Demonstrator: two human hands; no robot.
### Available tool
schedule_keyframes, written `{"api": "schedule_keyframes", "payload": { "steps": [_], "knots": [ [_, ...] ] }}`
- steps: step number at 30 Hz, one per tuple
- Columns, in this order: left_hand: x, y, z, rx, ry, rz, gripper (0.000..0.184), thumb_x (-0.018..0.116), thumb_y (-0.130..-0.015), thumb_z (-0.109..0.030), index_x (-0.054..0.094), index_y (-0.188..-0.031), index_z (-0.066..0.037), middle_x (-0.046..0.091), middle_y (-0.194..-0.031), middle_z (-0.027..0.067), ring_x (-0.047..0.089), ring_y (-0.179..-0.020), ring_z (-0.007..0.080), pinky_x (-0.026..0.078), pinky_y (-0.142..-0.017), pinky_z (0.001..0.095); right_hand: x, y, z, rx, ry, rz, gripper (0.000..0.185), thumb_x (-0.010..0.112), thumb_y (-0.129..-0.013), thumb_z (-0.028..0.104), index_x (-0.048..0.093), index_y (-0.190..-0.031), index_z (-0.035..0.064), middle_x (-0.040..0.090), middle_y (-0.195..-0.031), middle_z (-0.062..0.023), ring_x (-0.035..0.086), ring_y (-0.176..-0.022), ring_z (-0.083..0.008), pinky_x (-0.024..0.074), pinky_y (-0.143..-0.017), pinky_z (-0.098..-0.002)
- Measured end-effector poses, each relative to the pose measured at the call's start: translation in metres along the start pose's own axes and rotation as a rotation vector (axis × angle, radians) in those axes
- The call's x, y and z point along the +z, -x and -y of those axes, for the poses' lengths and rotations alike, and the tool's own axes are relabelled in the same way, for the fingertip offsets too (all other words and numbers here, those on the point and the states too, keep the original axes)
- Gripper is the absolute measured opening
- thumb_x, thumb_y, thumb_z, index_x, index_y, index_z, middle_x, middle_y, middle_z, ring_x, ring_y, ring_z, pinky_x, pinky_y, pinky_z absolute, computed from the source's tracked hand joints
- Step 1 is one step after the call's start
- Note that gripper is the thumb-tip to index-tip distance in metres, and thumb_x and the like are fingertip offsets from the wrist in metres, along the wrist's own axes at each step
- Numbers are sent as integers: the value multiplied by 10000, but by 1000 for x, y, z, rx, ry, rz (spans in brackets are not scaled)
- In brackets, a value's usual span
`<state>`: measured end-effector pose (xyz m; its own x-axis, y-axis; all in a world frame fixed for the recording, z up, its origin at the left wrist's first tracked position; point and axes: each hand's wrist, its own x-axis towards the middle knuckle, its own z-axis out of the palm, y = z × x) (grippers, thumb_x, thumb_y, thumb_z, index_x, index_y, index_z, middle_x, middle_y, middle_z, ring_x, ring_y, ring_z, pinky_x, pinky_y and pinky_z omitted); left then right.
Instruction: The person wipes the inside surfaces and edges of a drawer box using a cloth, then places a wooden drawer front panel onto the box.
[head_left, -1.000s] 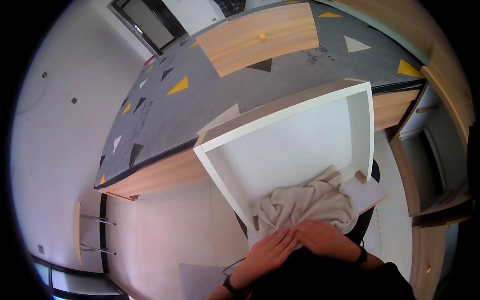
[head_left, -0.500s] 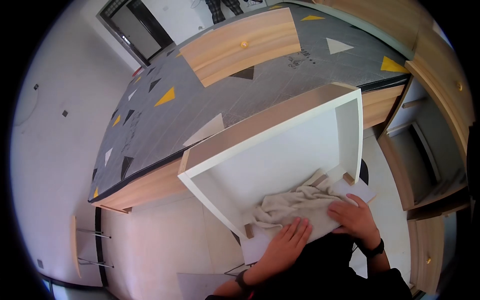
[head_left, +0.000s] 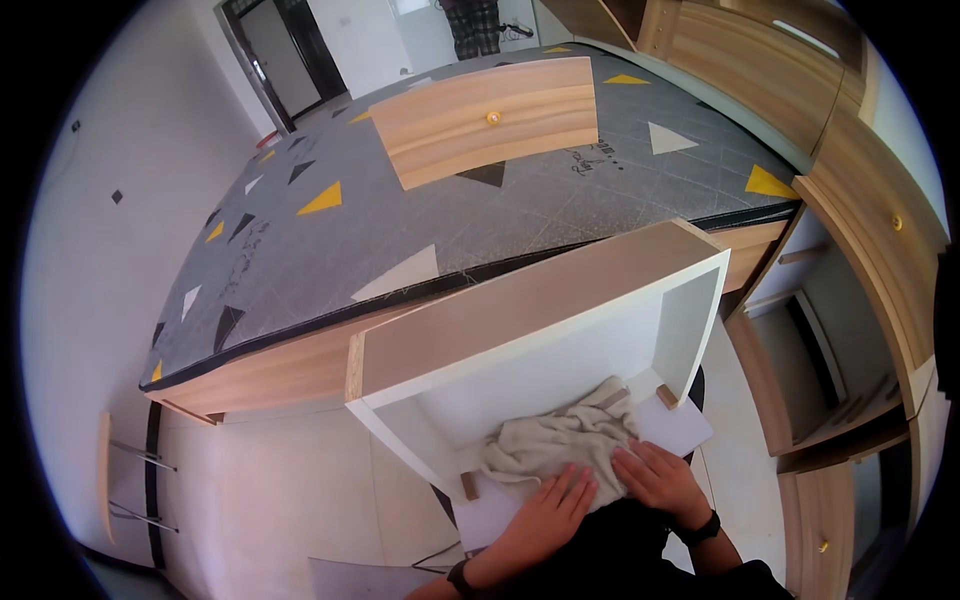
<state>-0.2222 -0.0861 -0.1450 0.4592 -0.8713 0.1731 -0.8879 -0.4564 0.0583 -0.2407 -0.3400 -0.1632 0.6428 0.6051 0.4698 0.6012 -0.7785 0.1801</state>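
Observation:
A crumpled beige cloth (head_left: 550,440) lies at the near opening of a white, box-like drawer frame (head_left: 540,345), which stands tilted before me. My left hand (head_left: 557,508) rests on the cloth's near left edge, fingers stretched and slightly apart. On its right side my right hand (head_left: 660,480) lies with fingers extended over the fabric. Neither hand is closed round the cloth. Beneath the cloth is a pale board (head_left: 675,425), with small brown blocks near the frame's two lower corners.
Beyond the frame is a bed with a grey patterned cover (head_left: 290,260), bearing a wooden drawer front (head_left: 490,120) with a round knob. Wooden cabinets (head_left: 850,300) line the right side. A person (head_left: 472,28) stands at the far end. Pale floor tiles (head_left: 270,480) show at left.
The view has tilted upward. My hands, first close together at the cloth's near edge, moved apart, and my right hand has since come back left. The cloth is flatter at its near side.

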Motion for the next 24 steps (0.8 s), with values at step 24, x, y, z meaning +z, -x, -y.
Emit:
{"api": "schedule_keyframes", "payload": {
  "steps": [24],
  "knots": [
    [-75, 113, 28, -416, 98, -303, 339, 711, -777, -176, 673, -1098, -73, 650, -1244, 13, 530, -1328, 214, 419, -1079, 476, -13, -132, 86, -335, -211, -17, 264, 640, -828, 160, 685, -1037, 4, 665, -1084, -105, 658, -1057, -270, 552, -863, -327]
  ]
}}
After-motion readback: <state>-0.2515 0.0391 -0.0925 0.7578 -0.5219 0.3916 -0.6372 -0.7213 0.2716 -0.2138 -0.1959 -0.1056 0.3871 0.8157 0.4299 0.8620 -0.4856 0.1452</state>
